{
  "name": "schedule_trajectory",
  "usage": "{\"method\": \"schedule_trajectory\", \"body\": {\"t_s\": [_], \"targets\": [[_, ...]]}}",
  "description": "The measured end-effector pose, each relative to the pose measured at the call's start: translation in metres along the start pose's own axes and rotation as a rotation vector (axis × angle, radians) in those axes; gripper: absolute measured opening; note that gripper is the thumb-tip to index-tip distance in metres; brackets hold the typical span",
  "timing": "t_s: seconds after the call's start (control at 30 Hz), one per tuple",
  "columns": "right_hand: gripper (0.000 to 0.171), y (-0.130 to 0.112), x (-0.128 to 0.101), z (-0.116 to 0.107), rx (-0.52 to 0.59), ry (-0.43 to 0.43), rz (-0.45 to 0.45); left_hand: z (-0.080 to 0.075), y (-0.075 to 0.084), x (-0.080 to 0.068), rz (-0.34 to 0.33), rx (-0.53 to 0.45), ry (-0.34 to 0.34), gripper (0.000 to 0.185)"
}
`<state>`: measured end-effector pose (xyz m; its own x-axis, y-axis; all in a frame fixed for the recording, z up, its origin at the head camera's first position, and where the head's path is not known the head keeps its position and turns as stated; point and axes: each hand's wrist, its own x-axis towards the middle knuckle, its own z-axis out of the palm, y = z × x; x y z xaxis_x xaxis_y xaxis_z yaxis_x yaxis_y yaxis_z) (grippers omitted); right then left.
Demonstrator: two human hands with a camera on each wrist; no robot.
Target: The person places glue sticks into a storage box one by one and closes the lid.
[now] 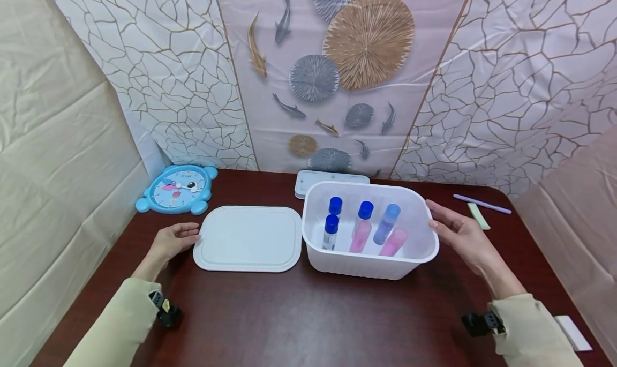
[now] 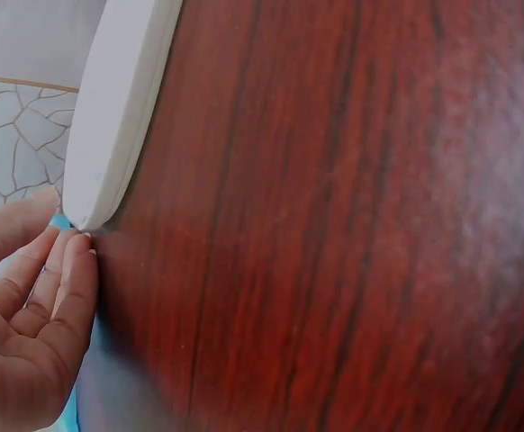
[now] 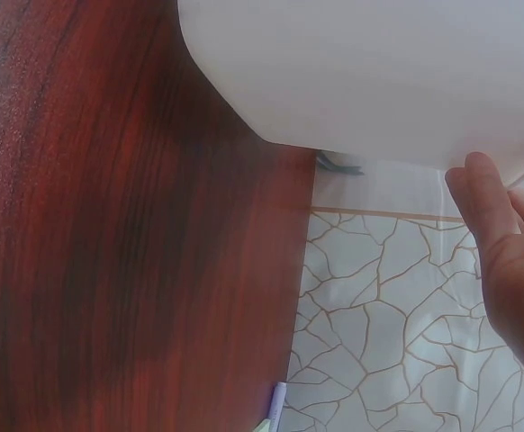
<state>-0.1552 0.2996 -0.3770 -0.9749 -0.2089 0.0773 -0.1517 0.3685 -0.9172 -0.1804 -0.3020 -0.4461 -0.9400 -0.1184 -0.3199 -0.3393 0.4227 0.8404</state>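
A white plastic bin (image 1: 371,268) stands on the dark wood table, holding several small bottles, some with blue caps (image 1: 366,210) and some pink (image 1: 360,236). My right hand (image 1: 463,236) is at the bin's right end, its straight fingers against the outer wall below the rim; the right wrist view shows the fingertips (image 3: 480,166) at that wall. Left of the bin lies a flat white lid (image 1: 248,238) with rounded corners. Beside the lid's left edge is my left hand (image 1: 171,244), fingers loosely extended, fingertips at the edge. Whether they touch it is hard to tell.
A blue animal-shaped clock (image 1: 178,189) lies at the back left. Behind the bin is a pale flat case (image 1: 328,178). A purple pen (image 1: 482,203) and a pale green strip (image 1: 479,216) lie at right, with a white block (image 1: 573,333) near the right sleeve.
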Motion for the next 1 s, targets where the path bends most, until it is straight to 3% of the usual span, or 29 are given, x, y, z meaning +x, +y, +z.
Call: {"method": "schedule_trajectory", "body": {"t_s": [0.3, 0.53, 0.77, 1.0], "targets": [[0.055, 0.000, 0.001, 0.000, 0.008, 0.000, -0.014, 0.005, -0.001, 0.004, 0.013, 0.147, 0.068, 0.047], [0.055, -0.001, 0.000, 0.001, -0.002, -0.001, -0.003, 0.008, 0.003, 0.003, -0.023, 0.113, 0.089, 0.039], [0.057, -0.003, 0.000, 0.002, -0.020, -0.003, 0.022, 0.004, 0.006, -0.002, -0.021, 0.105, 0.038, 0.038], [0.059, -0.001, -0.002, 0.000, 0.060, 0.008, 0.023, -0.003, 0.010, -0.008, 0.011, 0.107, -0.007, 0.039]]}}
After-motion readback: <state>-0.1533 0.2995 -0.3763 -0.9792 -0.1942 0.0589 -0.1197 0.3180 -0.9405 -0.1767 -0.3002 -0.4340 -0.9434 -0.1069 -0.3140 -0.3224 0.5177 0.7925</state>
